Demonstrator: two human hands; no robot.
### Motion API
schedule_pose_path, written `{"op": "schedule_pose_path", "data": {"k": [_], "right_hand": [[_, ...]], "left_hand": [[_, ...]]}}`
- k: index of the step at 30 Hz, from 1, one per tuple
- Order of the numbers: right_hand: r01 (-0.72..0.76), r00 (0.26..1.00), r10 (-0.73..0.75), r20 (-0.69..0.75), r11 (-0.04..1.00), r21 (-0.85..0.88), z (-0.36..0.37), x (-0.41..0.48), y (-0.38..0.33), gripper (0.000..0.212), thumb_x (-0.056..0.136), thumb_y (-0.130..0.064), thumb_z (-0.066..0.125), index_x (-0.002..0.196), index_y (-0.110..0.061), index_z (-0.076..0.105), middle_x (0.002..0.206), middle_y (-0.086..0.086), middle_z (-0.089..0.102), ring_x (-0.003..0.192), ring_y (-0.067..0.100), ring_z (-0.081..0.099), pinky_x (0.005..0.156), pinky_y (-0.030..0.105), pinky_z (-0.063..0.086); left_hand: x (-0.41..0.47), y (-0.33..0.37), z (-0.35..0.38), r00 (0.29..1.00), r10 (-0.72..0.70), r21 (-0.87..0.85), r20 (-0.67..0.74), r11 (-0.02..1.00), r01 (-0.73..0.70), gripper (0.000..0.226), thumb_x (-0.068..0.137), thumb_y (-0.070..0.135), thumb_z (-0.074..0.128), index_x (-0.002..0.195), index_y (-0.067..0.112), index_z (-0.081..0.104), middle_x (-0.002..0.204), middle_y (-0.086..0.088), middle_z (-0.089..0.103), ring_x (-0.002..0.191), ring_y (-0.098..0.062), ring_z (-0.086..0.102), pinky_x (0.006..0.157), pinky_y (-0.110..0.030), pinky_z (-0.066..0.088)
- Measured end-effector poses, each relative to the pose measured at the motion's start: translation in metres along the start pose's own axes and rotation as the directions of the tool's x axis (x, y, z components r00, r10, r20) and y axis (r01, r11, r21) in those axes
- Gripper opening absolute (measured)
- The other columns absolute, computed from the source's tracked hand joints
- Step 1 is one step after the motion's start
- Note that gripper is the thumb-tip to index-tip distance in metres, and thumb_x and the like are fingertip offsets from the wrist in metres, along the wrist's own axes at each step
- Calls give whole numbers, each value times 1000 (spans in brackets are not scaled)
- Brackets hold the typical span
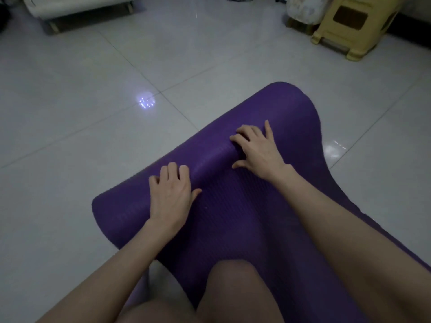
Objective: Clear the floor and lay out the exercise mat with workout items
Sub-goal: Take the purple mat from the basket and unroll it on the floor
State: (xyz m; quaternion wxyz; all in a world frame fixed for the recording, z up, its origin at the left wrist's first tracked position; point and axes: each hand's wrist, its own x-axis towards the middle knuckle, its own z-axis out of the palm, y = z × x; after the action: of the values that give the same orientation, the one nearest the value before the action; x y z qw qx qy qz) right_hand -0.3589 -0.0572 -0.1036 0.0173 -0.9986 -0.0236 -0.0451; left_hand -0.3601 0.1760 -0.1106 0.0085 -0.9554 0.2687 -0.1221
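Observation:
A purple exercise mat point(235, 220) lies partly unrolled on the grey tiled floor, running from my knees toward the middle of the view. Its rolled-up part point(286, 106) lies across the far end. My left hand point(171, 194) rests palm-down on the roll near its left end, fingers spread. My right hand point(257, 148) presses on the roll further right, fingers curled over its top. My knee point(233, 287) sits on the flat part of the mat.
Bare glossy tiles point(93, 113) stretch ahead and to the left. A white sofa base point(77, 8) stands at the back left. A yellow plastic stool point(349, 26) and a white bag point(305, 8) stand at the back right.

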Motion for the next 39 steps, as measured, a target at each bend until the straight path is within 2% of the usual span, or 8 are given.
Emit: {"op": "schedule_pose_path", "data": {"k": [6,15,19,22,26,29,33,39], "right_hand": [[-135,977,99,191,973,186,54,27,-14,85,81,-53,62,150,-25,19,159,2,12,144,26,13,113,60,6],[-174,936,71,346,944,279,78,125,-32,100,71,-67,63,150,-34,11,161,-2,-1,146,29,-10,111,60,-8],[-203,886,48,461,935,292,78,166,-32,107,60,-71,68,148,-37,19,160,-4,6,145,29,-12,107,58,-19],[-239,833,64,549,938,253,79,194,-34,107,56,-74,69,147,-38,23,159,-6,10,145,29,-11,105,60,-20],[-247,758,72,648,952,183,94,221,-44,113,49,-77,68,146,-40,24,158,-8,15,145,32,-12,102,65,-20],[-229,739,68,670,961,154,99,225,-49,114,48,-76,70,145,-40,25,155,-7,19,144,33,-11,101,67,-21],[-242,703,74,708,960,140,96,229,-58,114,46,-73,74,144,-40,26,154,-6,20,143,34,-12,97,68,-23],[-113,620,14,784,991,72,82,260,-65,118,41,-74,76,143,-38,29,147,-6,36,144,35,1,98,71,-18]], "left_hand": [[10,-33,65,948,-15,-6,318,1000,18,48,91,48,47,124,13,43,124,-9,43,110,-24,45,84,-38,40],[70,-96,95,967,-218,-332,131,910,250,41,89,42,56,111,7,56,105,-15,55,97,-32,51,79,-42,36],[111,-147,119,825,-252,-361,505,807,467,81,80,72,40,133,10,42,132,-11,47,118,-28,45,96,-42,34],[134,-172,132,640,-136,-425,756,642,638,112,53,89,37,132,9,42,126,-5,52,101,-19,51,83,-30,38],[140,-182,152,611,-107,-392,785,678,622,100,39,94,39,98,16,56,97,2,61,79,-11,57,68,-30,44],[133,-178,159,599,-109,-362,793,707,608,85,51,90,46,94,18,54,91,3,59,80,-15,57,71,-33,47],[130,-175,151,678,-147,-338,720,779,528,67,66,81,50,86,18,42,79,6,48,70,-14,48,58,-31,34],[114,-167,132,936,-200,-375,288,876,303,54,75,64,59,79,13,42,74,-1,47,68,-19,45,67,-33,31]]}}
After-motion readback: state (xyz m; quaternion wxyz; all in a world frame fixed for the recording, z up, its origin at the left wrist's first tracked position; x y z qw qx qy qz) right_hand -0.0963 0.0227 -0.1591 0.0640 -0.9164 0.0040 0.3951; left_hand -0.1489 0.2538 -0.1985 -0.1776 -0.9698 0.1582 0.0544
